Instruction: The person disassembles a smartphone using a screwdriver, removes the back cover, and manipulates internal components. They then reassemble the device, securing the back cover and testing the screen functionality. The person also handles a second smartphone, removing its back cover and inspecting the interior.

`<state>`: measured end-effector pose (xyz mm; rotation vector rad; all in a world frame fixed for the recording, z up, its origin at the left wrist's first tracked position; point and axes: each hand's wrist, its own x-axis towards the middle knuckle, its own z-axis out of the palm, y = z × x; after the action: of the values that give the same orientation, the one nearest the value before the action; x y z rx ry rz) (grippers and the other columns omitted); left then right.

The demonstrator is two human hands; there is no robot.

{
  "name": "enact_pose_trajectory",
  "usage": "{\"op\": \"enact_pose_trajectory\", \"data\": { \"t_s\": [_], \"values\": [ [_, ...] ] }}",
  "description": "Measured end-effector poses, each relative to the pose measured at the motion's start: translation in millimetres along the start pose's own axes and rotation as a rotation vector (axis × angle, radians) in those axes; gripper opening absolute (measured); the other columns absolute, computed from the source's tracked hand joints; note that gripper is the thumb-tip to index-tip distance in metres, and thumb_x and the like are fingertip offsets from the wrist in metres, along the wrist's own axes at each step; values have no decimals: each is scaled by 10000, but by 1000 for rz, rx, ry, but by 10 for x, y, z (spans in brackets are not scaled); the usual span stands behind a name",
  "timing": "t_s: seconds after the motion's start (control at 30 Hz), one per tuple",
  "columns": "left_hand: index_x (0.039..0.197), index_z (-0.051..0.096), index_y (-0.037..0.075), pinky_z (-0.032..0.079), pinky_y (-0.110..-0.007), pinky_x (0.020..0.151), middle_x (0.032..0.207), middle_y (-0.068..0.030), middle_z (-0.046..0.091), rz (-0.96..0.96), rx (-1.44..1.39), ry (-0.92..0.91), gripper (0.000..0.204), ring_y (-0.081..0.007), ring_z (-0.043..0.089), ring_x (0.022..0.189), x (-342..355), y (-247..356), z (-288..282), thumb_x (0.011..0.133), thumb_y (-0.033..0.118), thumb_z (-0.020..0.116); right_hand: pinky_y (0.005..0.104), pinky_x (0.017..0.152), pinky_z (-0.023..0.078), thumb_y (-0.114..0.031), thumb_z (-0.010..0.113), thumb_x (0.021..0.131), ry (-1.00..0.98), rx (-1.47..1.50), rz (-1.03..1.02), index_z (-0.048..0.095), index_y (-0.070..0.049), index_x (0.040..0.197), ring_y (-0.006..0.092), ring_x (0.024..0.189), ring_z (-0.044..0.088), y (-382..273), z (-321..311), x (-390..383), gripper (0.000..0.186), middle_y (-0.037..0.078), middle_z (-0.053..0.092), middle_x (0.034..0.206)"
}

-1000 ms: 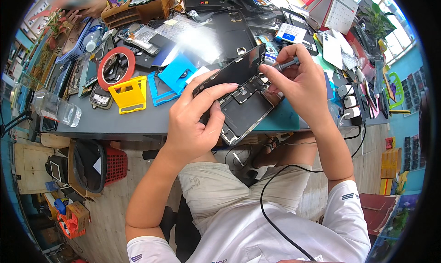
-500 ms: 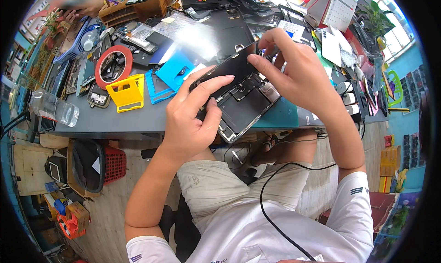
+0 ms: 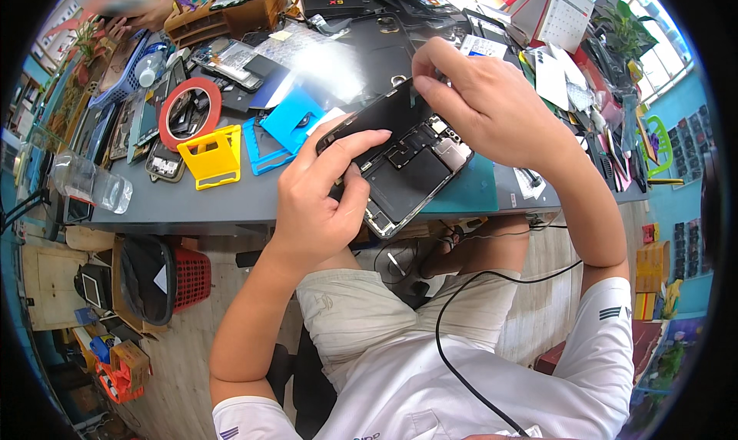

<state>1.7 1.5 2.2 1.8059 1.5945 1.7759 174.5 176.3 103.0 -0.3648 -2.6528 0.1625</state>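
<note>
An opened smartphone is tilted above the table's front edge, its dark screen panel raised from the body, which shows a black battery and internal parts. My left hand grips the phone at its left side, thumb near the frame and forefinger across the inside of the screen panel. At the phone's upper right end, my right hand has thumb and forefinger bent together by the panel's top corner. Whatever they pinch is too small or hidden to name. A teal mat lies beneath the phone.
Left of the phone stand a blue plastic phone stand, a yellow one and a red tape roll. Phone parts crowd the table, with a desk calendar at the back right. A black cable crosses my lap. Another person's hand shows far left.
My right hand has shifted slightly up and left along the phone's top end, uncovering more of its inner parts. My left hand and the phone have hardly moved.
</note>
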Motion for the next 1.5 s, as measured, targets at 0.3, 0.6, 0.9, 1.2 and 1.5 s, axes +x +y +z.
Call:
{"op": "enact_pose_trajectory", "data": {
  "t_s": [0.3, 0.6, 0.9, 1.2, 1.5],
  "values": [
    [1256, 771, 68, 590, -356, 896, 1267, -231, 698, 0, -17, 6, 535, -317, 745, 1029, -10, -14, 5, 786, -133, 615, 528, 632, 507, -259, 633, 1065, -66, -39, 51, 606, -72, 1081, 424, 704, 688, -84, -43, 7, 189, 173, 682, 712],
    [1280, 768, 24, 560, -247, 775, 1269, -153, 709, 46, 45, -5, 500, -147, 710, 991, 2, -5, -9, 869, -179, 569, 515, 619, 499, -262, 644, 1058, -61, -114, 63, 599, -62, 1060, 419, 687, 685, -48, -16, 32, 205, 165, 675, 704],
    [1253, 767, 54, 585, -323, 814, 1224, -210, 694, 1, 13, -15, 536, -250, 723, 897, 4, 25, -25, 777, -137, 612, 518, 671, 507, -212, 618, 1051, -85, -91, 76, 593, -62, 1097, 422, 748, 691, -74, -29, 3, 159, 177, 697, 764],
    [1249, 769, 51, 587, -374, 908, 1228, -226, 705, 2, 25, -9, 530, -334, 732, 1017, 2, 15, -8, 785, -146, 606, 517, 627, 507, -245, 644, 1045, -19, -86, 40, 601, -73, 1063, 415, 689, 686, -40, 7, -8, 178, 156, 692, 719],
    [1230, 780, 29, 560, -389, 992, 1212, -197, 744, -22, 98, -23, 512, -355, 720, 1107, 24, 87, -6, 795, -170, 597, 513, 595, 515, -304, 673, 1026, 42, -40, -25, 617, -71, 1003, 403, 648, 690, 50, 64, 1, 241, 165, 677, 674]
  ]
}}
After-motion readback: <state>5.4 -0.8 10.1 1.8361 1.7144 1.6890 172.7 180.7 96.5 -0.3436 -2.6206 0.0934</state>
